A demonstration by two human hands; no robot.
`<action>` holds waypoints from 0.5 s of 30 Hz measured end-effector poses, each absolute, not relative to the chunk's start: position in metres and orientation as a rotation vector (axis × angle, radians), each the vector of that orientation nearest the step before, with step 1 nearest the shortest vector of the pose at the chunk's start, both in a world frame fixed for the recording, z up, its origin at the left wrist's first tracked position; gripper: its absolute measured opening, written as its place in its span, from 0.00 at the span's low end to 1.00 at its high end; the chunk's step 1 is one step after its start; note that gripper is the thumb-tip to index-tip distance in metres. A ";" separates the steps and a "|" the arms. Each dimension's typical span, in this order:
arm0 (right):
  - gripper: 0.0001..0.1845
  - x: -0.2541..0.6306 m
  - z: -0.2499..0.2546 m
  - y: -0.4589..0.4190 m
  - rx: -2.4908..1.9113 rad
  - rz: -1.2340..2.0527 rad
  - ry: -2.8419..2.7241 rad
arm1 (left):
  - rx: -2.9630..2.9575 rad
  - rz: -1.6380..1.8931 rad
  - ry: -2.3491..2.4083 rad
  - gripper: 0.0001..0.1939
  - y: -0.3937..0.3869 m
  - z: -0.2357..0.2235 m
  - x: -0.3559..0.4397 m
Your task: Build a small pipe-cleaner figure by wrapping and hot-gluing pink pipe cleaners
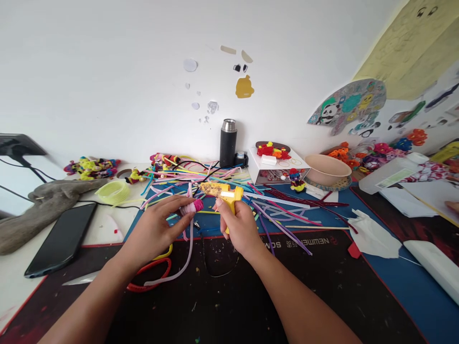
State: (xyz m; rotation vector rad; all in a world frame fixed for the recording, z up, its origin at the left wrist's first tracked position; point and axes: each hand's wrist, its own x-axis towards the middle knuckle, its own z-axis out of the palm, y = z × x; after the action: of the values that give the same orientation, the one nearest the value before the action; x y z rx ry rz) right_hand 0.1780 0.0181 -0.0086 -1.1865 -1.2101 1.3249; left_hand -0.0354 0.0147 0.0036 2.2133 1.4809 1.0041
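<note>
The glue gun (229,196) is yellow plastic (rough-looking toward its nozzle). At 12 o'clock, a matt flask (227,149) has a shiny metal top; at 9 o'clock lies rough, dull wood (50,198).

"newmen" lettering (313,242) on black mat (222,310)

Desk with dark mat (215,310) — pipe cleaners (283,220), phone (61,240), black bottle (227,145)

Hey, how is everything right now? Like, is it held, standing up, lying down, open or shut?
left hand: pinching pink coil
right hand: gripping glue gun
pink coil: held, wound up
glue gun: held, white stick in its back
phone: lying down, screen dark
black bottle: standing upright
clear bottle: lying on its side
scissors: partly hidden, can't tell if open
</note>
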 end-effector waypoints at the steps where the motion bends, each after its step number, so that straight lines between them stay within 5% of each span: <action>1: 0.31 0.178 -0.009 0.018 -1.185 1.324 -1.207 | 2.220 1.003 1.483 0.23 0.015 0.003 -0.035; 15: 0.30 0.178 -0.009 0.018 -1.188 1.305 -1.238 | 2.276 1.000 1.442 0.22 0.016 0.000 -0.036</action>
State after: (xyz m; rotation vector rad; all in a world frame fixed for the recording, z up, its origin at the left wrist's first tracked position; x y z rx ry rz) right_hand 0.1775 0.0175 -0.0085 -1.1877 -1.2380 1.3049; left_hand -0.0362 0.0161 -0.0001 2.2760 1.4423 0.9995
